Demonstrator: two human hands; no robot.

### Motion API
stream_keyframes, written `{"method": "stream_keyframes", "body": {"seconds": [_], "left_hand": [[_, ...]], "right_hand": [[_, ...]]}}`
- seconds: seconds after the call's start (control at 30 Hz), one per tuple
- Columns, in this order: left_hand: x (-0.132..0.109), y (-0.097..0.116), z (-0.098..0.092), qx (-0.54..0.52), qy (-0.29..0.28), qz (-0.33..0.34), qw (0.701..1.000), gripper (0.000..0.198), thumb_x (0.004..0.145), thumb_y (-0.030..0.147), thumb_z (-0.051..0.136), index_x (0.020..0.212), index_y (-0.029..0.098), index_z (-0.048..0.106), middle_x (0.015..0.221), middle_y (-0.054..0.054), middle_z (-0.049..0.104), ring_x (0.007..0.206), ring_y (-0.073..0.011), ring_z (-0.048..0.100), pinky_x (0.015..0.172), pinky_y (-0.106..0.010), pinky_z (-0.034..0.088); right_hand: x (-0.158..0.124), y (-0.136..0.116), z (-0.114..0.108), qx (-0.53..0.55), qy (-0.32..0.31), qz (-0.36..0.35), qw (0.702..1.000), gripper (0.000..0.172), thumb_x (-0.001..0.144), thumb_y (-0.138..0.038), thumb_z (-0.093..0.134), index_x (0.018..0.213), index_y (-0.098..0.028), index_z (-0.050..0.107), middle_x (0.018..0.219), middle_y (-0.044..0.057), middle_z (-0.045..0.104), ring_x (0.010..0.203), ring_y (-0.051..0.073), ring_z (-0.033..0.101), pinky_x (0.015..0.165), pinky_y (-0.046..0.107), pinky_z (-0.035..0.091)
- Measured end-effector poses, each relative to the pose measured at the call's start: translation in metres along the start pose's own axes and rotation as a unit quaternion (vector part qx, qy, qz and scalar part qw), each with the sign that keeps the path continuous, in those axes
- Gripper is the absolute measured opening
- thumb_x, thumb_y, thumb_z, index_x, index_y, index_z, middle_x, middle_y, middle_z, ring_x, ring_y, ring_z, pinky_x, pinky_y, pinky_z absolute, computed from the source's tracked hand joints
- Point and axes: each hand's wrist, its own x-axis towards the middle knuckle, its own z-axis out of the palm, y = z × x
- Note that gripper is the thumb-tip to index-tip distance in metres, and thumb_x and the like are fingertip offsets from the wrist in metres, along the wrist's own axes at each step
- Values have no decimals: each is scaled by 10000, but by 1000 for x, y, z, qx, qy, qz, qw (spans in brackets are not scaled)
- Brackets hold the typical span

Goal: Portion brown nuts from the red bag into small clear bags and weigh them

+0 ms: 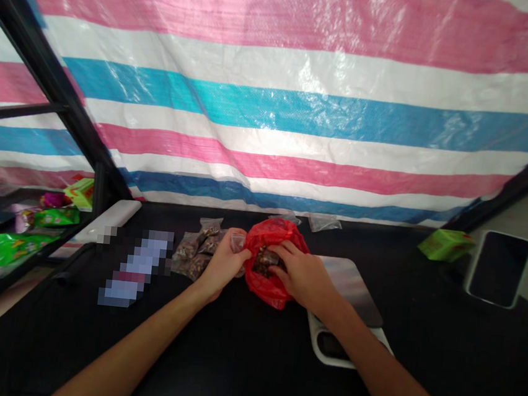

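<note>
My left hand (223, 267) is closed on a small clear plastic bag (238, 240), pinched beside the left rim of a red plastic bag (273, 293). The red bag stands with its mouth open and holds small brown dried pieces (265, 261); what they are I cannot make out. Reaching in from the right, my right hand (302, 273) has its fingers over these pieces, thumb and fingers apart. Several filled clear bags (199, 251) of brown pieces lie just left of my left hand. Under my right forearm is a kitchen scale (349, 281) with a metal top.
Flat clear bags (324, 223) lie behind the red bag. On the right are a green box (446, 245) and an upright phone (498, 269). A blurred-out packet (138, 267), a white bar (111, 220) and green packets (23, 248) lie left. A striped sheet (272, 111) hangs behind.
</note>
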Motion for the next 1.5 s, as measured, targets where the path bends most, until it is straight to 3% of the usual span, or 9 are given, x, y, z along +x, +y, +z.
{"method": "stream_keyframes", "body": {"seconds": [0.33,0.6,0.67,0.77,0.83,0.9,1.03,1.27,1.5], "left_hand": [[4,-6,-3,-59,-5,-29,998,330,672,107,643,989,185,600,860,14,659,786,-132,617,743,-238,476],[4,-5,-6,-110,-79,-52,989,356,730,167,686,1070,212,591,912,11,659,814,-144,617,765,-255,479],[5,-8,-6,-78,-68,-25,994,300,772,215,674,1055,207,574,904,7,638,815,-151,609,773,-270,479],[5,-10,-4,41,-4,97,994,265,831,261,656,1063,207,539,948,-10,602,869,-165,598,825,-297,480],[4,-9,-5,142,43,199,969,270,860,253,645,1103,212,533,1020,-29,586,939,-176,589,879,-314,470],[1,-5,-7,215,67,257,940,262,892,240,621,1139,219,536,1053,-36,585,962,-175,586,893,-315,461],[-1,0,-12,269,30,241,932,238,956,255,555,1191,242,517,962,-10,616,849,-162,601,800,-304,466],[3,-13,-10,286,-48,212,933,295,881,272,667,1147,224,548,1037,-42,650,946,-203,621,842,-339,489],[0,-12,-9,317,-68,209,923,198,877,238,646,1069,229,600,1028,-37,673,973,-227,605,886,-375,472]], "right_hand": [[0,-3,1,44,22,-4,999,272,965,-320,617,1230,-260,637,1222,44,707,985,250,696,843,365,502],[2,-2,3,77,54,-52,994,275,905,-212,696,1175,-221,651,1154,69,694,1102,272,596,961,414,455],[2,-2,3,77,58,-56,994,305,908,-199,687,1210,-219,643,1170,76,686,1110,273,585,963,419,452],[1,-2,3,75,60,-59,994,299,919,-194,672,1214,-219,637,1182,76,683,1100,266,591,968,419,444],[1,-2,1,77,62,-52,994,270,916,-194,670,1184,-219,635,1174,68,688,1087,262,602,949,415,444],[2,-1,0,86,67,-41,993,261,906,-190,674,1161,-216,625,1157,59,695,1074,256,615,931,410,444],[3,1,-1,119,89,-19,989,286,897,-189,669,1174,-215,600,1094,44,708,1020,240,642,907,397,452],[4,0,-2,203,120,-6,972,295,930,-205,607,1222,-222,569,1127,63,692,1017,234,654,923,382,492],[1,-13,-12,270,103,-77,954,296,948,-196,599,1233,-271,575,1173,37,671,1041,203,647,938,357,516]]}}
